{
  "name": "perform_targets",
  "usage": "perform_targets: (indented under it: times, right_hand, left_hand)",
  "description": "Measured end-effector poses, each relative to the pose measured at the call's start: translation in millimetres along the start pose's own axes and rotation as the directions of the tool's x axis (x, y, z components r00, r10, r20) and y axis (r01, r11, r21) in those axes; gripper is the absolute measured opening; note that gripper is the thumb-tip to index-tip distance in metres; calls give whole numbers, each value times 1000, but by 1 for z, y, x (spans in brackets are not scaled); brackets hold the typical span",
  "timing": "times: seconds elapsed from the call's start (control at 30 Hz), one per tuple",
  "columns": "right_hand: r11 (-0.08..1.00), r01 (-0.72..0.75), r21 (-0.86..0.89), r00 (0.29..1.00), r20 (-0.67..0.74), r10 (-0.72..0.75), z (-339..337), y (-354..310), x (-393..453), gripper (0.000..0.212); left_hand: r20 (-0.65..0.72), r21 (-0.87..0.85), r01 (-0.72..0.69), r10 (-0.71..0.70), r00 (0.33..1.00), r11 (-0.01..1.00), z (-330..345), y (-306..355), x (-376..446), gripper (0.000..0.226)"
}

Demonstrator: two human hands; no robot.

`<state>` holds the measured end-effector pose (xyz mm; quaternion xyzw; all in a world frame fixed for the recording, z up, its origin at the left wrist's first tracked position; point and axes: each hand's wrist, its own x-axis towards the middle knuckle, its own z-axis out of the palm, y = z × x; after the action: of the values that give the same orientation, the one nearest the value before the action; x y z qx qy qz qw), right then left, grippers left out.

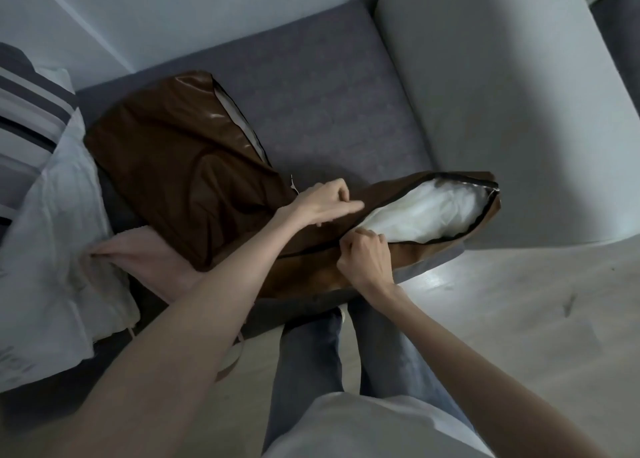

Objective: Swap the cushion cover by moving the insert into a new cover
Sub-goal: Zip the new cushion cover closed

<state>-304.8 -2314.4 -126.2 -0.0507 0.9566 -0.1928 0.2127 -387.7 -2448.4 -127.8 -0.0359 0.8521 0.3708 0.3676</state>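
Note:
A brown cushion cover (311,270) lies across the front edge of the grey sofa seat (329,94), its zipper partly undone on the right. The white insert (426,211) shows through that gap. My right hand (367,260) pinches the zipper edge where the opening ends. My left hand (322,203) rests on top of the cover just left of the gap, fingers loosely bent and holding nothing. A second brown leather-look cover (166,152) lies behind on the seat, with pale lining showing at its open edge.
A striped pillow (27,111) and a white cushion (52,249) crowd the left side, with a pink cloth (138,253) beneath the brown cover. The sofa's armrest (502,111) rises at right. My legs stand against the seat front on pale floor (519,319).

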Motion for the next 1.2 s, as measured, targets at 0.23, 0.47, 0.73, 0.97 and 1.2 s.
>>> perform_targets:
  times: [0.23, 0.47, 0.73, 0.97, 1.2]
  right_hand:
    - [969, 231, 92, 970, 57, -237, 7, -1, 1, 21]
    - [977, 211, -8, 975, 68, -210, -22, 36, 39, 45]
    - [950, 298, -88, 940, 197, -277, -30, 44, 60, 33]
    - [912, 351, -214, 928, 211, -307, -23, 38, 76, 26]
    - [871, 422, -251, 905, 173, -388, -16, 44, 73, 18]
  left_hand:
    - [17, 458, -61, 60, 998, 887, 14, 13, 9, 29]
    - [-370, 257, 230, -124, 921, 939, 43, -13, -24, 28]
    - [-429, 144, 310, -223, 875, 940, 75, 6, -35, 37]
    - [-482, 62, 258, -198, 853, 964, 82, -13, -45, 19]
    - [-477, 125, 325, -231, 848, 937, 87, -3, -44, 27]
